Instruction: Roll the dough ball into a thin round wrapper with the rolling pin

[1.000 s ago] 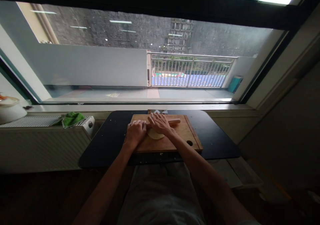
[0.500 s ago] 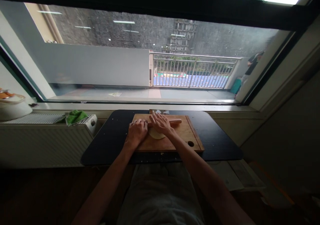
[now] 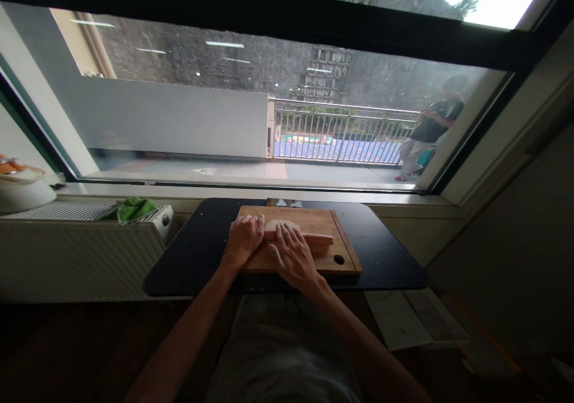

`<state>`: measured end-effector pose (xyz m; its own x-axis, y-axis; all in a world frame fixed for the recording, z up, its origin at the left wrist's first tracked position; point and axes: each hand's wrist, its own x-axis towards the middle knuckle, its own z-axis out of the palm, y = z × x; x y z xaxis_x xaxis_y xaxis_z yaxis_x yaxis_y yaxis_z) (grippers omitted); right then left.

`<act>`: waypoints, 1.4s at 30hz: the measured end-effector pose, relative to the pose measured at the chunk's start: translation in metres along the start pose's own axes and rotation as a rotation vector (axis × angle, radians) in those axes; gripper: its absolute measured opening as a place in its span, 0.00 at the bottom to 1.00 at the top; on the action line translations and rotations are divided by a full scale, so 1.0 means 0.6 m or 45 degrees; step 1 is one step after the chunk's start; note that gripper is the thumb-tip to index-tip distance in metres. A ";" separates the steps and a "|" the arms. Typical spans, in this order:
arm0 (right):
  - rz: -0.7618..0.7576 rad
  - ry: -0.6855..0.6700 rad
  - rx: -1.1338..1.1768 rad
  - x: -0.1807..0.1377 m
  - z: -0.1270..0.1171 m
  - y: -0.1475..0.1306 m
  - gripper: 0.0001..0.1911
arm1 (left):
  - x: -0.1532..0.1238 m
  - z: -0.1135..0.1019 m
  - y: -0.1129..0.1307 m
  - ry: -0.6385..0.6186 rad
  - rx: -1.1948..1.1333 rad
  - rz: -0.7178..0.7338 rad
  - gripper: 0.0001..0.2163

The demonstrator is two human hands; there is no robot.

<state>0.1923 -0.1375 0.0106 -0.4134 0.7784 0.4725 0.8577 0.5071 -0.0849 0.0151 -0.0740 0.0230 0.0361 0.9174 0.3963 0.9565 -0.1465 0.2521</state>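
On the wooden cutting board (image 3: 314, 261) lies a flat, pale round of dough (image 3: 281, 223). Across its near part runs a wooden rolling pin (image 3: 319, 239), its right end sticking out. My right hand (image 3: 293, 256) rests on the pin from above with fingers stretched forward and thumb apart. At the left edge of the dough, my left hand (image 3: 246, 237) has its fingers bent and pressed together, pinching the edge close to the pin's left end. The exact contact of those fingertips is partly hidden.
A dark table (image 3: 381, 259) carries the board, with small crumbs on it. To the left, a green cloth (image 3: 134, 210) lies on a white radiator (image 3: 85, 253), near a white container (image 3: 24, 191). Behind the window, a person (image 3: 434, 122) stands by a railing (image 3: 341, 131).
My right hand and the rolling pin have come back toward me, from the dough's far edge to its near part. My left hand stays at the left. The person outside has come further into view.
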 end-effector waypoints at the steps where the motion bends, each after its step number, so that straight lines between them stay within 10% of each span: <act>1: 0.003 -0.007 -0.003 0.001 0.001 0.002 0.34 | 0.000 0.001 0.000 0.001 0.004 0.002 0.23; 21: 0.090 -0.291 -0.168 0.165 0.051 0.099 0.28 | 0.002 0.021 -0.007 -0.012 0.007 0.210 0.19; 42: -0.077 -0.045 0.076 0.038 0.005 0.025 0.28 | 0.000 0.004 -0.003 0.036 -0.006 0.093 0.15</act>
<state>0.1949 -0.1109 0.0176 -0.4754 0.7576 0.4473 0.8114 0.5740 -0.1098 0.0142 -0.0728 0.0206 0.0973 0.8934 0.4386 0.9502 -0.2145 0.2260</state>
